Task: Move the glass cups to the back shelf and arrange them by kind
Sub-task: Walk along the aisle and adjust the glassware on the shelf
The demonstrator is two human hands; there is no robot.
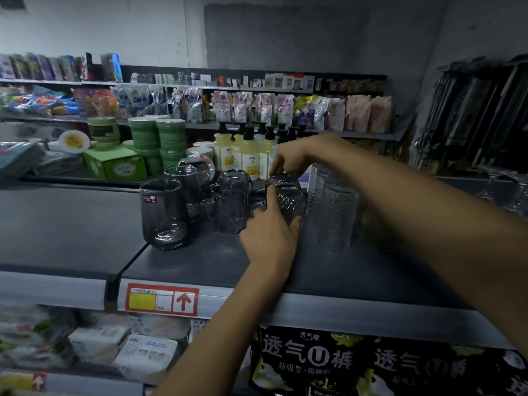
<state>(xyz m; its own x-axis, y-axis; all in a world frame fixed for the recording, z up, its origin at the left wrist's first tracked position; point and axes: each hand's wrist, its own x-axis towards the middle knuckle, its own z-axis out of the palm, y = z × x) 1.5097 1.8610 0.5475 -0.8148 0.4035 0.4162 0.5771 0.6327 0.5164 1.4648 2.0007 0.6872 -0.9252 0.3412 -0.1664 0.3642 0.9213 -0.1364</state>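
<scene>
Glass cups stood in a row on the dark grey shelf [200,261], grouped by kind.
- Far left: two smoky grey tumblers, upright. The front tumbler [164,214] had a red sticker near the rim, and the rear tumbler [185,190] stood just behind it.
- Next right: clear handled mugs [231,201], handles to the left. They looked stacked.
- Then the diamond-cut cup [285,198], gripped at the side by the left hand [268,238] and pinched at the top by the right hand [288,161].
- Just beside it on the right: tall textured clear glasses [331,207], upright.
</scene>
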